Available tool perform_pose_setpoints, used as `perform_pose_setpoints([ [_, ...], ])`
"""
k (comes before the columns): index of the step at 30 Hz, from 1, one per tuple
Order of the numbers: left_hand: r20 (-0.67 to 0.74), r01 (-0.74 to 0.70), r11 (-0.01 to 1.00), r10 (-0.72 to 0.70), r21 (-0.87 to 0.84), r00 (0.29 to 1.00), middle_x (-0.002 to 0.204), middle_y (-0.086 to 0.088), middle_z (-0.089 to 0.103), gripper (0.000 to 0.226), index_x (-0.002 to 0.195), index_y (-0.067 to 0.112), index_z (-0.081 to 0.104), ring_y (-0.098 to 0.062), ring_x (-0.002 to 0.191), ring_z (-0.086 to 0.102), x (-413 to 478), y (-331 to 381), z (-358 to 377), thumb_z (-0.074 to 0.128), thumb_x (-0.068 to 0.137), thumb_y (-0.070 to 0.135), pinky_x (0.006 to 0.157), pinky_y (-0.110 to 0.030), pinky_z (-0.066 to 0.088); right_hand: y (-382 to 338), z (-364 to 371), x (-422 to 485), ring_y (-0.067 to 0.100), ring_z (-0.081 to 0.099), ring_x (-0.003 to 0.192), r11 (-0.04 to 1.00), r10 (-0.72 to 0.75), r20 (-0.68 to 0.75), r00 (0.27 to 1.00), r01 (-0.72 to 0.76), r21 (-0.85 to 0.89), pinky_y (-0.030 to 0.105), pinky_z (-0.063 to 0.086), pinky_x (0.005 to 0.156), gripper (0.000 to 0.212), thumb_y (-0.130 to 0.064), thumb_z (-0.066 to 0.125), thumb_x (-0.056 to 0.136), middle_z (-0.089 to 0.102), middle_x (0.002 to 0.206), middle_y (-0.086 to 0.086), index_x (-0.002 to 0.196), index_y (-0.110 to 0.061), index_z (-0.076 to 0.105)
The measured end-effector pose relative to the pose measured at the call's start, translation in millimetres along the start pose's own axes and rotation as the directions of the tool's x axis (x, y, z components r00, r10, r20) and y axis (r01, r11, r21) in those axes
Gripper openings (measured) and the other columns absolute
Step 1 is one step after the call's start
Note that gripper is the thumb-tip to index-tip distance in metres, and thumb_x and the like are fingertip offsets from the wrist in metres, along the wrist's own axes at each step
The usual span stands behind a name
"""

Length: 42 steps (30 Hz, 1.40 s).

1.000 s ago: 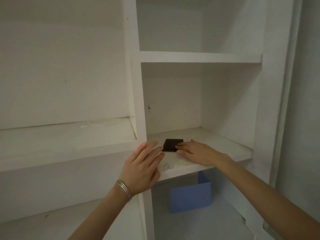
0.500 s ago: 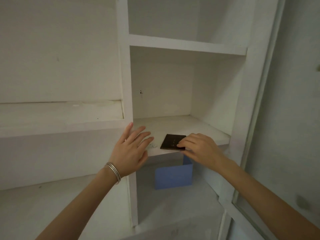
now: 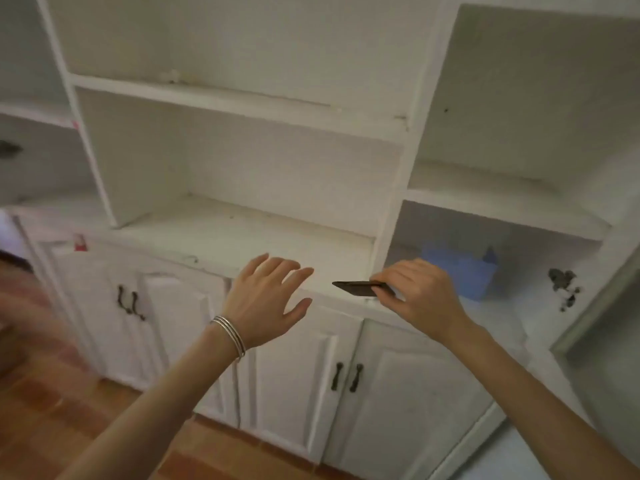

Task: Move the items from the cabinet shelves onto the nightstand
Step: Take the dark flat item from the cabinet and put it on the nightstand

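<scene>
We are facing a white built-in cabinet (image 3: 263,161), slightly blurred, with open shelves above and panelled doors (image 3: 408,393) with dark handles (image 3: 346,375) below. It is standing on a reddish wooden floor (image 3: 52,420).

Our left hand (image 3: 266,299) is hanging in the air before the front edge of the wide middle shelf (image 3: 242,233). Its fingers are straight and spread, holding nothing, and thin silver bangles (image 3: 230,336) are circling the wrist.

Our right hand (image 3: 422,296) is pinching a thin dark flat item (image 3: 356,288) by its right end between thumb and fingertips. It is holding the item roughly level, edge-on to us, in front of the cabinet's ledge. The item's free end is pointing toward the left hand, near it but not touching.

A blue box (image 3: 460,271) is sitting in the lower right compartment, behind our right hand. Open space is lying between our arms and the doors below.
</scene>
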State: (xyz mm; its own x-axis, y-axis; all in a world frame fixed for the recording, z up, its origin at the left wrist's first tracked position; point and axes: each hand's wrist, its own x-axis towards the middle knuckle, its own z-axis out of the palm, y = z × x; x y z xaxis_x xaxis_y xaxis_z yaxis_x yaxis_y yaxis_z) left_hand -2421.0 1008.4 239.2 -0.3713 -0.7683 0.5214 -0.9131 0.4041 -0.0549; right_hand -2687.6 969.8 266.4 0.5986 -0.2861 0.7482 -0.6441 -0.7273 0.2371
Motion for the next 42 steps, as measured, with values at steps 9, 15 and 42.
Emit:
perform_pose_setpoints([
  [9,0.206,0.436,0.855,-0.497,0.28,0.843,0.11,-0.001,0.064,0.05,0.12,0.021,0.061,-0.023,0.1,0.059,-282,-42,-94,0.04,0.086,0.051,0.094,-0.046,0.043,-225,70,48,0.015,0.062,0.063,0.863,-0.318,0.082,0.945,0.252,0.438,0.029,0.045,0.06,0.018,-0.029,0.054,0.082,0.066,0.07,-0.007,0.076,-0.018,0.067],
  [15,0.104,0.684,0.615,-0.768,0.393,0.631,0.114,0.001,0.063,0.047,0.12,0.024,0.061,-0.02,0.105,0.058,-455,-49,-168,0.042,0.086,0.051,0.098,-0.046,0.042,-415,92,102,0.014,0.06,0.056,0.669,-0.546,0.009,0.838,0.429,0.608,0.025,0.044,0.052,0.021,-0.033,0.053,0.079,0.065,0.065,-0.007,0.072,-0.019,0.066],
  [42,-0.168,0.776,-0.376,-0.926,0.507,-0.339,0.111,-0.002,0.068,0.055,0.117,0.024,0.067,-0.022,0.104,0.063,-958,-126,-384,0.033,0.083,0.052,0.089,-0.045,0.049,-1096,131,247,0.007,0.063,0.057,-0.106,-0.849,-0.411,0.333,0.654,0.749,0.02,0.047,0.054,0.01,-0.025,0.078,0.073,0.067,0.067,-0.012,0.075,-0.023,0.068],
])
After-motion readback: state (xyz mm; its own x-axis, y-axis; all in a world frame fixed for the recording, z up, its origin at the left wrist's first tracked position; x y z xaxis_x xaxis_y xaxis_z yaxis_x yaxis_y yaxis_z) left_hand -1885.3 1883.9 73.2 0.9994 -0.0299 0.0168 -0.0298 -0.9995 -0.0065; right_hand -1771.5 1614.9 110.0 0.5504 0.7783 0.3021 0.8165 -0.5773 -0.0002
